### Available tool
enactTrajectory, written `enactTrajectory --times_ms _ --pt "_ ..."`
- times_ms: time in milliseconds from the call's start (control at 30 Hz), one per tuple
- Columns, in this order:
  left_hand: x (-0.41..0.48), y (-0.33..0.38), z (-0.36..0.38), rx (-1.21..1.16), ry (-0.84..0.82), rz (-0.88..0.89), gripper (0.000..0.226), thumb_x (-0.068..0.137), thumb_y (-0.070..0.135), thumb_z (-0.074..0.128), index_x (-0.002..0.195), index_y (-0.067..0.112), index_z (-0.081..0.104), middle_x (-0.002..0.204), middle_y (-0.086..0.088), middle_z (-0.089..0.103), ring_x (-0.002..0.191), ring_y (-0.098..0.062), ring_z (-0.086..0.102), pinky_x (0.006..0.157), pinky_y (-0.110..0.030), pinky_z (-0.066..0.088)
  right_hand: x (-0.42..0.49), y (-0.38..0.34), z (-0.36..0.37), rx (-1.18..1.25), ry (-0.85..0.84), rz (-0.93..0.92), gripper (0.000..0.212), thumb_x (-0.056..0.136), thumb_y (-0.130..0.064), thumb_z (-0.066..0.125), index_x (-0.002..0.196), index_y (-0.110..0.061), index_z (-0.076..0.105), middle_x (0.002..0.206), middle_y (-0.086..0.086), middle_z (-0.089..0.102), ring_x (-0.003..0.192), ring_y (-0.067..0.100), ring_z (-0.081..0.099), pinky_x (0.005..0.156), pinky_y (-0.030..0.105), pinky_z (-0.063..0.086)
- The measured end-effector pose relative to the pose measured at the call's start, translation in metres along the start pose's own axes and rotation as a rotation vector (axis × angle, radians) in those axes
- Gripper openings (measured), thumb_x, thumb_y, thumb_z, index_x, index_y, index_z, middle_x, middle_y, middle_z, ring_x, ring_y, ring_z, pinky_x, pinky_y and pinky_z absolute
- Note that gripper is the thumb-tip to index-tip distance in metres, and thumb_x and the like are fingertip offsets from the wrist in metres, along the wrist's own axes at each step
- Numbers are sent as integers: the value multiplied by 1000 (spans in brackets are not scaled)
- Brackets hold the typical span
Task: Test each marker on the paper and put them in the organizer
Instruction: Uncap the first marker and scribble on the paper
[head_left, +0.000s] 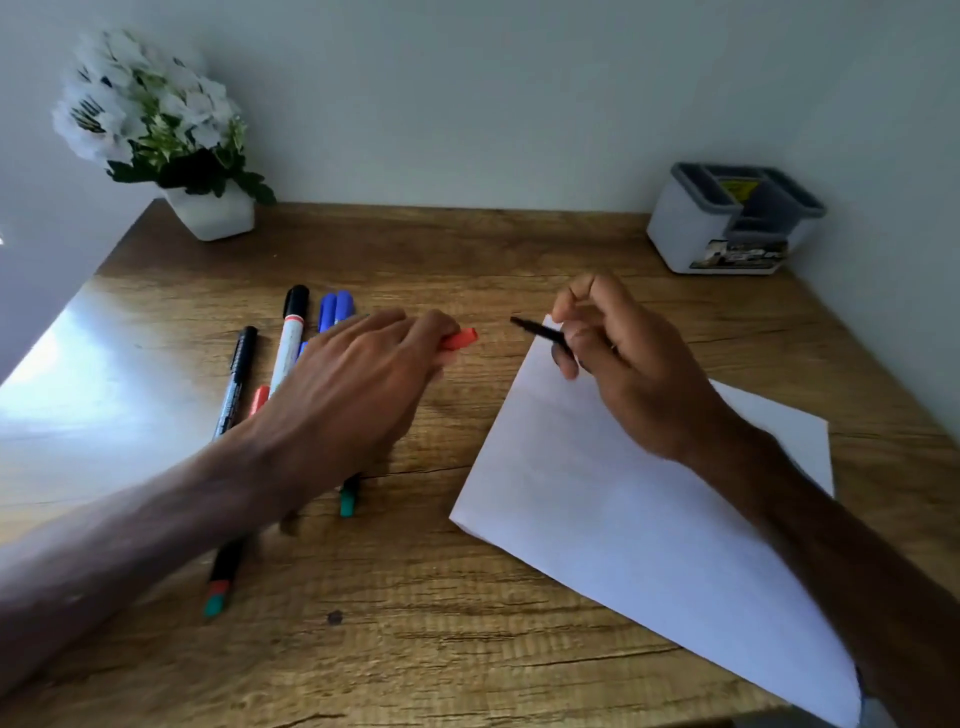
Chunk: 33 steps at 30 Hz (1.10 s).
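Observation:
My right hand (623, 364) grips a thin black marker (540, 331) whose uncovered tip points left, above the far corner of the white paper (613, 519). My left hand (363, 374) is closed on a red cap (460, 339) just left of that tip, apart from it. Under and beside my left forearm lie several markers: a black pen (236, 379), a white marker with a black cap (291, 332), two blue ones (335, 307), a red one (258, 399), a green-ended one (348, 499) and another with a red and green end (221, 582). The grey-and-white organizer (727, 223) stands at the back right.
A white pot of white flowers (171, 150) stands at the desk's back left corner. The wooden desk (415, 597) meets a wall at the back and right. Bright glare covers the desk's left side.

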<state>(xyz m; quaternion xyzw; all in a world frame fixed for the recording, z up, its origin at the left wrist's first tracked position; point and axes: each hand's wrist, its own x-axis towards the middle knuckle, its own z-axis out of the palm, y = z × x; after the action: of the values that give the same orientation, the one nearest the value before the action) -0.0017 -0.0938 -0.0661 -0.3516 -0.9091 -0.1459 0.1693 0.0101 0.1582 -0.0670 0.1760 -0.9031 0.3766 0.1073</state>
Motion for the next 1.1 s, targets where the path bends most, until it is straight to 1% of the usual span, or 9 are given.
enactTrajectory --times_ms 133,233,333,433,667,767,867,1000,1100 --pt "-3 1 -6 -67 4 -22 40 103 35 33 131 12 49 103 -5 69 100 -23 66 78 -40 54 6 -4 -18 717 -38 188 37 98 13 35 114 -1 65 102 16 71 84 21 59 63 33 48" --pt "-4 2 -3 -145 -18 48 28 106 27 37 125 11 50 97 0 67 89 -15 64 72 -40 56 -1 -8 -24 919 -69 229 35 98 6 50 131 -1 59 112 17 71 95 22 64 67 28 55" --pt "-6 6 -1 -256 -41 87 20 106 28 34 102 15 50 80 4 56 71 -10 53 63 -37 47 -15 -20 -14 745 -32 285 30 86 -13 69 114 -2 64 93 16 73 78 22 63 54 28 50" --pt "-7 9 -3 -350 -44 96 24 104 31 37 87 18 47 74 4 49 66 -12 48 62 -36 41 -32 -33 3 647 -6 367 24 99 -26 59 92 -5 66 73 15 68 66 29 52 49 30 40" --pt "-10 3 1 -420 -350 67 44 92 45 65 123 22 44 116 11 50 106 -6 52 88 -29 48 -61 -59 15 819 54 534 29 99 -24 56 107 -2 75 95 19 79 89 34 78 72 37 66" --pt "-12 3 4 -460 -399 93 43 93 42 66 120 33 34 119 24 41 117 12 40 92 -5 37 -70 -62 18 807 44 527 21 92 -12 65 105 0 76 94 20 79 89 35 78 71 35 66" --pt "-12 2 5 -464 -376 124 46 93 41 66 126 34 33 113 36 34 116 23 30 91 6 24 -75 -62 22 762 -4 491 18 87 2 70 103 2 76 90 22 78 84 36 78 72 37 66" --pt "-12 0 7 -394 -356 176 53 93 45 64 135 29 35 112 44 27 118 19 25 95 4 20 -70 -58 27 743 -72 430 10 86 10 69 95 8 73 81 24 76 72 36 76 63 36 65" --pt "-12 -1 3 -355 -354 220 49 93 46 65 119 39 24 113 52 20 116 23 23 94 5 17 -63 -54 32 675 -36 343 4 84 14 71 85 11 70 67 21 71 50 30 67 50 35 58"
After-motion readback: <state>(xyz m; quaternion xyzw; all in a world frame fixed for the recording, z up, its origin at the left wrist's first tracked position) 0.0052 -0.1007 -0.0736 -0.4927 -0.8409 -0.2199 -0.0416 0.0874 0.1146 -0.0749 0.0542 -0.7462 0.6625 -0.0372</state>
